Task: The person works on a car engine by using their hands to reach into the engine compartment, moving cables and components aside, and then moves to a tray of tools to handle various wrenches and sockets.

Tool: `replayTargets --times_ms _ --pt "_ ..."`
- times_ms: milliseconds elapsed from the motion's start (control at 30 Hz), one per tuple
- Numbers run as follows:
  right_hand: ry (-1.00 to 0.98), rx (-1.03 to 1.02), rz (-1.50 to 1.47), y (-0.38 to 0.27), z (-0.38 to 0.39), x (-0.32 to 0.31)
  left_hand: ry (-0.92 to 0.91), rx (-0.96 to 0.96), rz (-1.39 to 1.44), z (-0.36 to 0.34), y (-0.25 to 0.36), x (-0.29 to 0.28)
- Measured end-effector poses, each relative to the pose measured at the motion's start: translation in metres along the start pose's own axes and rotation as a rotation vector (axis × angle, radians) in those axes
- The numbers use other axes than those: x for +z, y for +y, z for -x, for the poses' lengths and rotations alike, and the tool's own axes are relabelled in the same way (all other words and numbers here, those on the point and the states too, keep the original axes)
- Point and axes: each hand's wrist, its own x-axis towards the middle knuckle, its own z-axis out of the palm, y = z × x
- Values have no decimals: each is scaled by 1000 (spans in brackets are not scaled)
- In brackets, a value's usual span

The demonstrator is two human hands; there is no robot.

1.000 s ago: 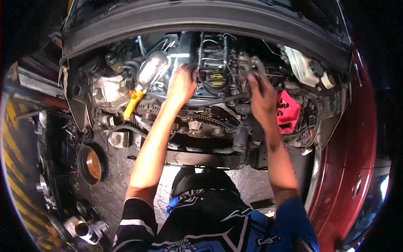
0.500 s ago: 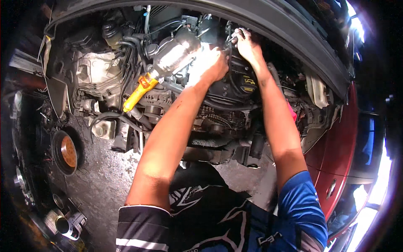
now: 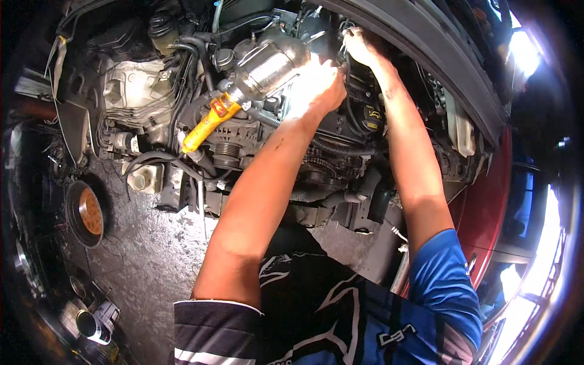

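Both my arms reach deep into an open engine bay. My left hand (image 3: 321, 88) is closed beside the dark engine cover (image 3: 340, 125), brightly lit so that its fingers wash out; what it holds is hidden. Farther back and to the right, my right hand (image 3: 360, 47) has its fingers bent together at some thin dark hoses and fittings near the bay's rear edge. I cannot make out what lies between those fingertips. A work lamp with a yellow handle (image 3: 204, 131) and a shiny metal hood (image 3: 271, 70) rests on the engine just left of my left hand.
A ribbed pulley (image 3: 227, 155) and an exposed chain (image 3: 322, 165) are at the engine's front. A black hose (image 3: 159, 157) loops out on the left. On the floor stand a round pan (image 3: 90, 216) and an open can (image 3: 91, 325). A red car door (image 3: 477, 213) borders the right.
The whole view has shifted slightly, so the engine's middle and both hands appear farther right. My hands stay in about the same places on the engine.
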Motion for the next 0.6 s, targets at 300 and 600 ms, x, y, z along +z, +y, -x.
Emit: replayTargets --times_ms 300,600 --pt "97 -39 198 -7 0 4 21 13 36 -2 1 4" --pt "-116 -27 287 -14 -11 -1 18 102 -97 -5 -11 11"
